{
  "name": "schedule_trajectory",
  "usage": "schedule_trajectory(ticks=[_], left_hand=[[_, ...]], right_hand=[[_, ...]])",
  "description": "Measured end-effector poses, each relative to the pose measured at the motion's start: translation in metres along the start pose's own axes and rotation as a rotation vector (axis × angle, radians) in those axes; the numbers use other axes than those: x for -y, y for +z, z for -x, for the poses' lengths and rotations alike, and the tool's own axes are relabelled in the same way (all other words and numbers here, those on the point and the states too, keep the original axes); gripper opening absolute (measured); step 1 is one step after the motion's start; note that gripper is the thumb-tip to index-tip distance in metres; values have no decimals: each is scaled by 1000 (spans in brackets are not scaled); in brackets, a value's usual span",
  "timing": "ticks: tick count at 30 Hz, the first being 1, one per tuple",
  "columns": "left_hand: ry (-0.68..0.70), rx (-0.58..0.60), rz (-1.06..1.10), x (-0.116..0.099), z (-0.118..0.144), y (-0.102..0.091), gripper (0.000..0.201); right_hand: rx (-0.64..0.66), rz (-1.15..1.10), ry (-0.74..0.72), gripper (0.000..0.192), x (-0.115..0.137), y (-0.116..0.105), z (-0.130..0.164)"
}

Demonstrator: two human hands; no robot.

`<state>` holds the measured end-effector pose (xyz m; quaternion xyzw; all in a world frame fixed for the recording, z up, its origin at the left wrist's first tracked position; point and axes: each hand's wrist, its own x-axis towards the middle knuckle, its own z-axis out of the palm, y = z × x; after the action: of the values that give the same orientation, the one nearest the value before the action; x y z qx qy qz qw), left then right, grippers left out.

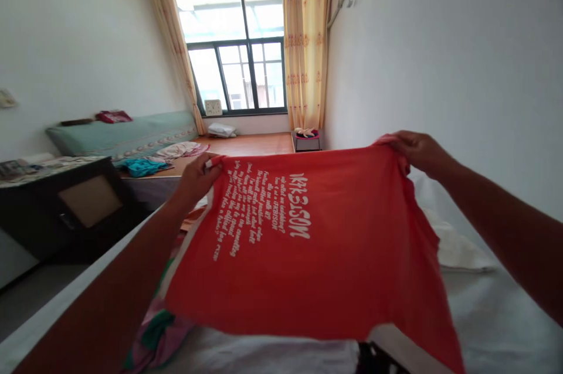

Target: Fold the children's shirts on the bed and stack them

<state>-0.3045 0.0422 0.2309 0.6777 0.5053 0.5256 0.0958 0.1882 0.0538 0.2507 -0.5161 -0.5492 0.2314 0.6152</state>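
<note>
A red shirt (338,268) with white lettering is stretched out between my two hands above a white-covered bed. My left hand (200,177) pinches its upper left edge, where a whitish hem shows. At the upper right corner, my right hand (413,148) grips the bunched red cloth. The lettering runs sideways down the cloth's left half. Below the lower left edge lies a crumpled pink and green cloth (160,327). Something dark, too little seen to name, shows under the bottom edge. The shirt hides much of the bed.
White cloth (457,245) lies on the bed (505,315) at right, beside the wall. A dark cabinet (53,216) stands at left. Farther back are a wooden platform (255,142) with a teal garment (143,167), a small stool (307,140), and a window with a square clock (213,107).
</note>
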Motion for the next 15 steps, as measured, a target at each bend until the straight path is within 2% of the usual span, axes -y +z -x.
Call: schedule_trajectory(ticks=[2,4,6,7,8,9,13,15], left_hand=[[-34,-2,-37,30,-9,17,31],[-38,-55,-92,54,-16,34,36],[-31,-93,-177,70,-17,47,42],[-27,-64,-212,76,-13,52,43],[-18,11,-236,79,-7,55,42],[3,130,-247,82,3,57,39],[178,711,-303,83,64,55,35],[230,902,-402,84,94,51,43]], right_hand=[[77,29,3,19,-24,19,-21],[-3,-26,-2,20,-40,39,-39],[-102,-59,-17,34,-51,56,-45],[-84,-25,-41,41,-56,61,-44],[-8,42,-75,44,-61,63,-38],[126,129,-114,44,-67,62,-28],[854,448,-222,40,-105,31,35],[993,557,-223,47,-127,14,69]])
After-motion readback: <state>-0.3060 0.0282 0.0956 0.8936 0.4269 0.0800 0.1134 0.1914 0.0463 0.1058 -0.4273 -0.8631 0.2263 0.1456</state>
